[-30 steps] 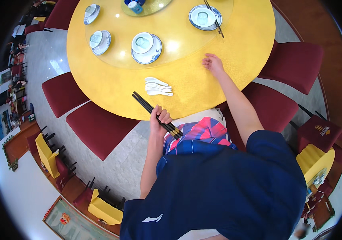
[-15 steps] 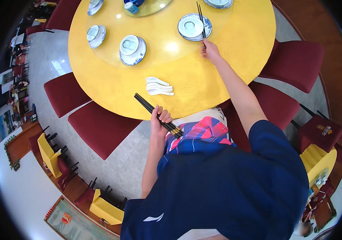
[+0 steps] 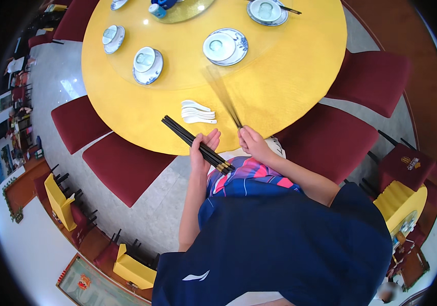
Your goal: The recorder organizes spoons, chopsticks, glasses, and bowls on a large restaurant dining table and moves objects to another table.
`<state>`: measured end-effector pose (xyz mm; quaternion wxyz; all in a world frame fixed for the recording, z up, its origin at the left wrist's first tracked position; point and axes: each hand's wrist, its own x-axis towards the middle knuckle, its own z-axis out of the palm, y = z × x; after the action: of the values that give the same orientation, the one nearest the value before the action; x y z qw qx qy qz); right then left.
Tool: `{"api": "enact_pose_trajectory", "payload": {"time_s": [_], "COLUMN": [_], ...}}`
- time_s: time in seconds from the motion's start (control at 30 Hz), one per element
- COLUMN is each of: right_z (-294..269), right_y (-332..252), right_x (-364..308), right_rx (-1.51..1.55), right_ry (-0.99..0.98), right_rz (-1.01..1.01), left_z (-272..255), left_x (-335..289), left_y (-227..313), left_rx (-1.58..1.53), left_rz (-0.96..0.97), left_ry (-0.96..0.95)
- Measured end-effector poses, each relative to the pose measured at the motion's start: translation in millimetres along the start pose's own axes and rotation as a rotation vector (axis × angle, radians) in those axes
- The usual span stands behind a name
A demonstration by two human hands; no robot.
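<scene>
While chopsticks [image 3: 178,130] lie across the left hand [image 3: 209,139], the right [image 3: 252,141] grips more.

Counter [image 3: 295,71] at upper centre, plates [image 3: 240,46] on it, bowls [image 3: 214,48] on those; spoons [image 3: 198,114] mid-frame near its lower edge, chopsticks [image 3: 178,128] in both hands [image 3: 253,143] below and right of the spoons; chairs [image 3: 325,140] left and right

Left hand [image 3: 201,148]: black chopstick bundle [image 3: 181,132], gold-banded. Right hand [image 3: 253,141]: blurred chopsticks [image 3: 236,118]. Yellow bench [image 3: 290,86]: white spoons [image 3: 198,113], grouped; bowls [image 3: 208,47] on blue-patterned plates [image 3: 242,47].
</scene>
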<state>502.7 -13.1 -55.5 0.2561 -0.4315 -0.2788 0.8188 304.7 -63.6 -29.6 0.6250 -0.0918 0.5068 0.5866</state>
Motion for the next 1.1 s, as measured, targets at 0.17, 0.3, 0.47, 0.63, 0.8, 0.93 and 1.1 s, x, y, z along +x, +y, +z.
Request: {"api": "enact_pose_trajectory", "payload": {"time_s": [0.17, 0.3, 0.47, 0.63, 0.8, 0.93, 1.1], "right_z": [8, 11, 13, 16, 2, -30, -128], "right_y": [-18, -22, -25, -32, -38, -61, -122], "right_x": [-26, -23, -24, -26, -23, 2, 91], "right_rx": [-0.621, -0.963, -0.994, -0.969, -1.153, -1.185, -0.965], "right_ry": [-0.320, -0.342, -0.387, -0.362, -0.648, -0.569, 0.418], "right_rz": [-0.059, -0.175, -0.103, -0.104, -0.257, -0.064, -0.553], "left_z": [19, 27, 21, 16, 31, 33, 34], "left_x": [-1, -9, -12, -10, -16, -16, -26], "left_y": [-2, -2, 1, -4, -5, -3, 6], "left_rx": [0.081, -0.049, -0.196, -0.286, -0.079, 0.077, 0.120], "left_rz": [0.043, 0.085, 0.019, 0.060, 0.060, 0.045, -0.030], "left_ry": [-0.143, -0.226, -0.228, -0.257, -0.266, -0.357, -0.314]}}
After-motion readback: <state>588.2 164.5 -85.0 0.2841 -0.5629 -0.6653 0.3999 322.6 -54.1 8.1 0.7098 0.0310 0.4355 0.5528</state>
